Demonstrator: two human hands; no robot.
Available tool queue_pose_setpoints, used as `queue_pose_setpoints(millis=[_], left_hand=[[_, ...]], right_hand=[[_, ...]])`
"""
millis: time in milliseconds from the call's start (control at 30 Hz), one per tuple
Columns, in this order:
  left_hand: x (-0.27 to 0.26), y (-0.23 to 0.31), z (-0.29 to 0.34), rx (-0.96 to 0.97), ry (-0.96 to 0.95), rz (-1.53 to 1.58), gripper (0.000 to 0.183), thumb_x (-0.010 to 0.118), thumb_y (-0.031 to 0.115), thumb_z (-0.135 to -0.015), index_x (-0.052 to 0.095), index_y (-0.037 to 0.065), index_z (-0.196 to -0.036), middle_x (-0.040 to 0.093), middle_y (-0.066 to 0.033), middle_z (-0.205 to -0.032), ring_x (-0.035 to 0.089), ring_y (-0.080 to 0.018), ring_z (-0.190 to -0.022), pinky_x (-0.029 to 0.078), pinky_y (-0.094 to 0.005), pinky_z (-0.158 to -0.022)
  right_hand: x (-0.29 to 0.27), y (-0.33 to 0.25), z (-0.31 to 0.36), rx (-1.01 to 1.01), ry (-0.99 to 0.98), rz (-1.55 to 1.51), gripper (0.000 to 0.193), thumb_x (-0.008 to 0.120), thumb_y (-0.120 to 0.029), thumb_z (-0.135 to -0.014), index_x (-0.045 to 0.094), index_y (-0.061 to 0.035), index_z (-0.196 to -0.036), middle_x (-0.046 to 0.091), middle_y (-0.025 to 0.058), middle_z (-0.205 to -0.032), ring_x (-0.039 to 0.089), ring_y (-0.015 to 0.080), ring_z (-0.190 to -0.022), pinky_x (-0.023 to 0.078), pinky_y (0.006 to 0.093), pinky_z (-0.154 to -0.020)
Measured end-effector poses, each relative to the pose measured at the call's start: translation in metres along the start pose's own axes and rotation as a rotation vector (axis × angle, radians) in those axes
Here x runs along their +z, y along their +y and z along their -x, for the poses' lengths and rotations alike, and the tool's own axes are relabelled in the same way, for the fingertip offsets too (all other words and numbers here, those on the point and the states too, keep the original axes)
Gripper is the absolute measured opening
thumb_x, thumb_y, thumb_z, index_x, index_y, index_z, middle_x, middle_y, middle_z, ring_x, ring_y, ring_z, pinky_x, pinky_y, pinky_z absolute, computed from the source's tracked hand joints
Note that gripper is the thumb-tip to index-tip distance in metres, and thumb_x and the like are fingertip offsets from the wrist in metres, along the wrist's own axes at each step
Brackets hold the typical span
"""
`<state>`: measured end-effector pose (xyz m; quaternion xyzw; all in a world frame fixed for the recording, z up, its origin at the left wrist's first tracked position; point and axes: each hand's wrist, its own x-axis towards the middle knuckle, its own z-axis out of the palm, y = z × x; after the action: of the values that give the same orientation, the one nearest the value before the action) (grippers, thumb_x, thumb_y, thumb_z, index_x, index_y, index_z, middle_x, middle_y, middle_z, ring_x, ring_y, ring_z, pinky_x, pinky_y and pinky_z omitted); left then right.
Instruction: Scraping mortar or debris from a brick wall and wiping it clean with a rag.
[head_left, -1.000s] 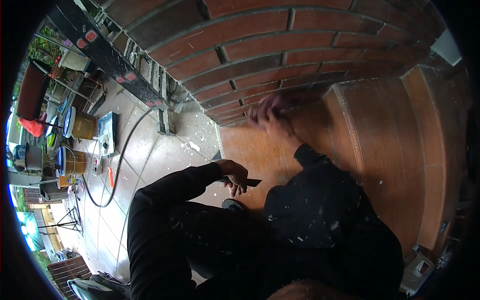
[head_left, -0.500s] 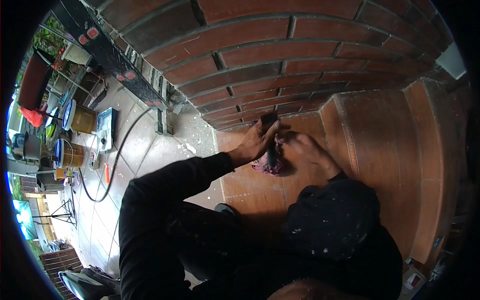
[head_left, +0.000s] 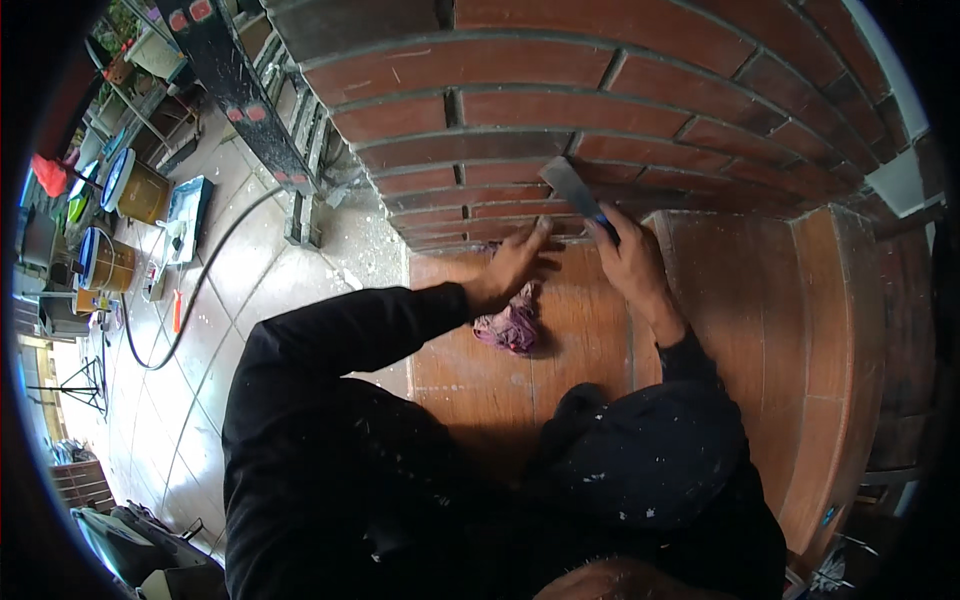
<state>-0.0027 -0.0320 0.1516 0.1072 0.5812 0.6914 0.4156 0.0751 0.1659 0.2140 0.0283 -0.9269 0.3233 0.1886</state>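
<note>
R hand [head_left: 632, 258] is wrapped firmly round the dark-handled scraper w/ flat grey metal blade [head_left: 572, 188], blade by the red-brown brick wall [head_left: 520, 110], contact unclear. L hand [head_left: 512, 265], fingers partly spread, is near wall's base; can't tell if it grips anything. Crumpled purple cloth rag [head_left: 510, 330] lies out from wall on orange-brown tiled floor [head_left: 590, 335]. Scraper's prob. light, stiff: hold by handle. Rag's prob. soft, grab anywhere.

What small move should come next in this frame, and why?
Perhaps draw the scraper gently along the brick wall: the right hand grips it with the blade toward the wall, while the left hand is beside the purple rag.
</note>
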Motion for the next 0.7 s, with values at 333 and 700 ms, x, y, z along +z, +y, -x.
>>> queue_pose_setpoints(millis=[333, 700], left_hand=[[0.024, 0.037, -0.023, 0.158, 0.079, 0.134, 0.070, 0.050, 0.065, -0.104, 0.061, 0.004, -0.136, 0.071, -0.0171, -0.123, 0.071, -0.0298, -0.108, 0.058, -0.0415, -0.085], [0.014, 0.043, -0.026, 0.195, 0.021, 0.034, 0.068, 0.047, 0.065, -0.106, 0.066, 0.001, -0.120, 0.076, -0.0125, -0.108, 0.074, -0.0225, -0.097, 0.058, -0.0359, -0.078]], right_hand=[[0.000, -0.010, -0.003, 0.163, -0.023, 0.039, 0.022, 0.063, -0.019, -0.102, 0.069, -0.0041, -0.117, 0.074, 0.0218, -0.100, 0.073, 0.0413, -0.092, 0.055, 0.0436, -0.072], [0.005, 0.000, -0.005, 0.149, 0.076, 0.046, 0.023, 0.065, -0.021, -0.101, 0.071, -0.0039, -0.116, 0.074, 0.0245, -0.101, 0.073, 0.0430, -0.092, 0.055, 0.0446, -0.071]])
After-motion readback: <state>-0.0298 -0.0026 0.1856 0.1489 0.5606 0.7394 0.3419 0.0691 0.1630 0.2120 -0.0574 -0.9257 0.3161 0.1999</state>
